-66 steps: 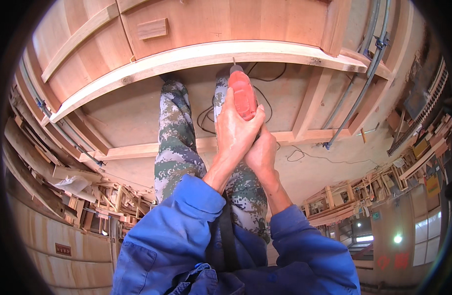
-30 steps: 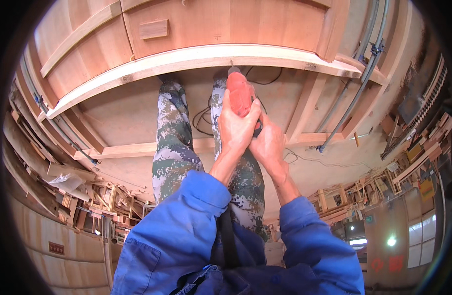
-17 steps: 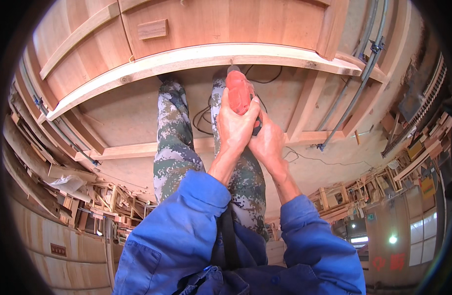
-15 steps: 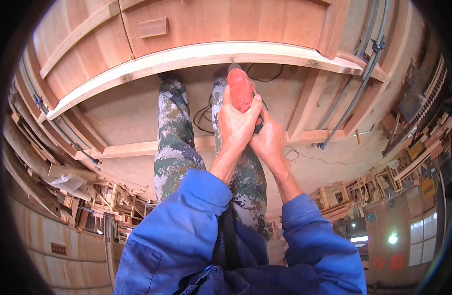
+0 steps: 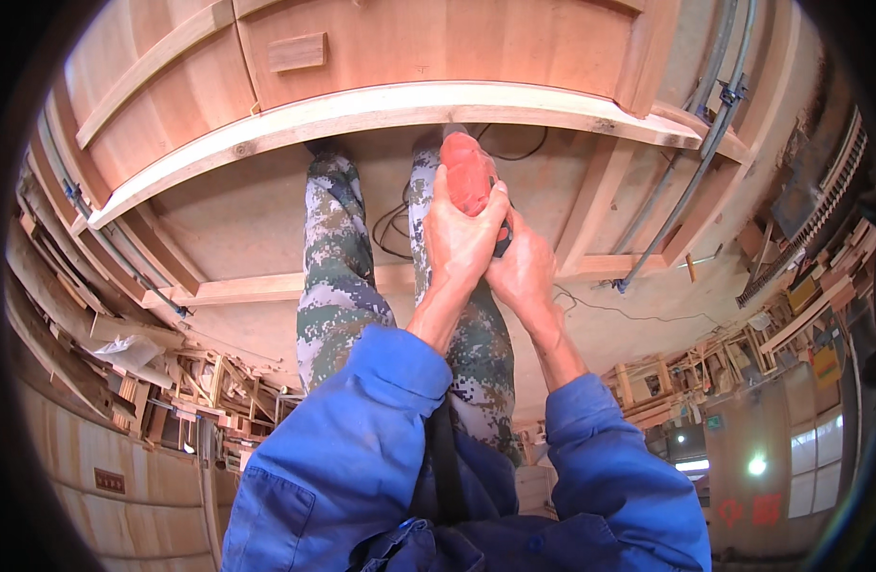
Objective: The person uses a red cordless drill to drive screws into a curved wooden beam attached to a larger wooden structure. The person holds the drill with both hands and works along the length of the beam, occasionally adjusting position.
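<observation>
Both my hands are wrapped round a red power drill [image 5: 467, 172] with a dark grip. My left hand [image 5: 454, 238] clasps its body from the left, thumb along the side. My right hand [image 5: 524, 259] closes round the grip, which is mostly hidden behind the fingers. The drill's grey front end meets the near edge of a pale wooden rail [image 5: 361, 112]; whether a bit has entered the wood cannot be made out. Beyond the rail lies a flat reddish wooden panel [image 5: 438, 43] in the same frame.
A small wood block [image 5: 298, 52] rests on the panel. Long metal bar clamps [image 5: 714, 143] span the frame at the right and left. Black cable [image 5: 392, 229] lies on the floor by my legs. Timber offcuts [image 5: 233, 386] are piled behind me on both sides.
The view has shifted very slightly. Hands, drill and rail keep the same places relative to each other.
</observation>
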A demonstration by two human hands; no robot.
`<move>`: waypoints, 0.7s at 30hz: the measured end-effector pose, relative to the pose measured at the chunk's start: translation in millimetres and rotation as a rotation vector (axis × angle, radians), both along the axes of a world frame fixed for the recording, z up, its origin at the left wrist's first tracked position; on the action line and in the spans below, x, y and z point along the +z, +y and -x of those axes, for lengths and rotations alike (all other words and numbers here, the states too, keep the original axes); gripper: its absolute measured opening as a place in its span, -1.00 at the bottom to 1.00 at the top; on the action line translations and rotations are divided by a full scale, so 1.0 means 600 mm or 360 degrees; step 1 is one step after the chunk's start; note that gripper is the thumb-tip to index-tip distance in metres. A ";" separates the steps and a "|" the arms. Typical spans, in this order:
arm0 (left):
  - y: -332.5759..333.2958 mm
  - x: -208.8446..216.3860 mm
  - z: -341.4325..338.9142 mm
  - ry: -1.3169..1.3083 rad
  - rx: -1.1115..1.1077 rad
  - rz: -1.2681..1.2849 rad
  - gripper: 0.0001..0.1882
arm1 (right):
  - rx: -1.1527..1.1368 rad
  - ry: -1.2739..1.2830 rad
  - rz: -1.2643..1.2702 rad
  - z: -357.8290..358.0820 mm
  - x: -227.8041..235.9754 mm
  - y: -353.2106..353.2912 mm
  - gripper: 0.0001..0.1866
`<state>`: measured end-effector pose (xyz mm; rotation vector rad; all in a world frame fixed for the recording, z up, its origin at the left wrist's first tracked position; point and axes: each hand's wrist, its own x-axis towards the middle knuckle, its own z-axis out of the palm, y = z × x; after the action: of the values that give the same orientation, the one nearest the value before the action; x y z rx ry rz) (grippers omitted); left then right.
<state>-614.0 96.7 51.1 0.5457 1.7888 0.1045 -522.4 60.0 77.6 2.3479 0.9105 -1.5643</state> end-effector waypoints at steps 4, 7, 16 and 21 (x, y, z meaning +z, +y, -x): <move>0.002 -0.002 -0.004 -0.0041 -0.0008 -0.0041 -0.17 | 0.0003 0.0011 -0.0017 -0.005 -0.005 -0.005 -0.44; -0.004 -0.011 0.004 -0.0041 -0.0024 -0.0048 -0.04 | 0.0030 0.0011 0.0009 0.000 0.000 0.002 -0.43; -0.003 -0.011 -0.002 0.0004 -0.0019 -0.0031 -0.44 | 0.0026 0.0019 -0.0011 -0.001 -0.004 0.002 -0.43; 0.007 0.000 0.000 -0.0036 0.0033 -0.0023 -0.49 | 0.0063 0.0011 -0.0011 -0.001 -0.007 0.002 -0.44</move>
<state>-613.8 101.0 50.9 0.5343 1.7733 0.1376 -521.9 61.4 73.6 2.3158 0.9596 -1.5575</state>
